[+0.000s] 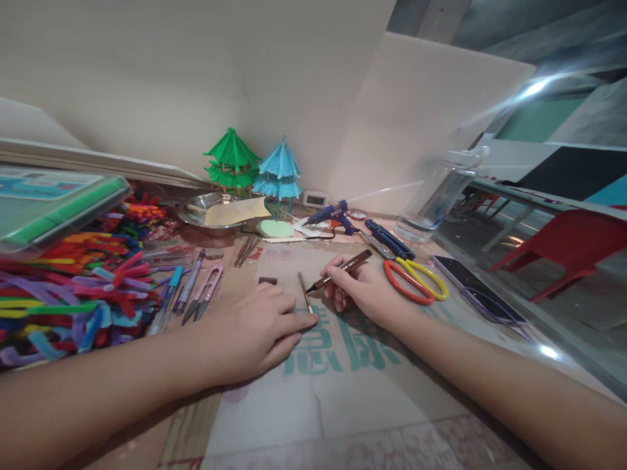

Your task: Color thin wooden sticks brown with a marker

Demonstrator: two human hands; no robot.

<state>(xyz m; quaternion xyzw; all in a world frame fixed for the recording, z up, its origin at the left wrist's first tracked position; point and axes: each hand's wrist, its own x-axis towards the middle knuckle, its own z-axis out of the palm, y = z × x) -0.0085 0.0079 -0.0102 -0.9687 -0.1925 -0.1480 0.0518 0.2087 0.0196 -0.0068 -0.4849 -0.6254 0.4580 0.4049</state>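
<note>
A brown marker is gripped in my right hand, its dark tip against or very close to a thin wooden stick. The stick looks brown along its upper part and paler near the lower end. At that lower end, my left hand pins it down with an outstretched fingertip, the other fingers curled. A small brown marker cap lies just beyond my left hand. Beneath everything is a whitish sheet with green printed characters. Red-and-yellow-handled scissors rest right of my right hand.
Colourful pipe cleaners, pens and pink thread snips fill the left. Behind are green and blue tree-shaped models, a metal dish, a glue gun, a utility knife, a water jug and a phone.
</note>
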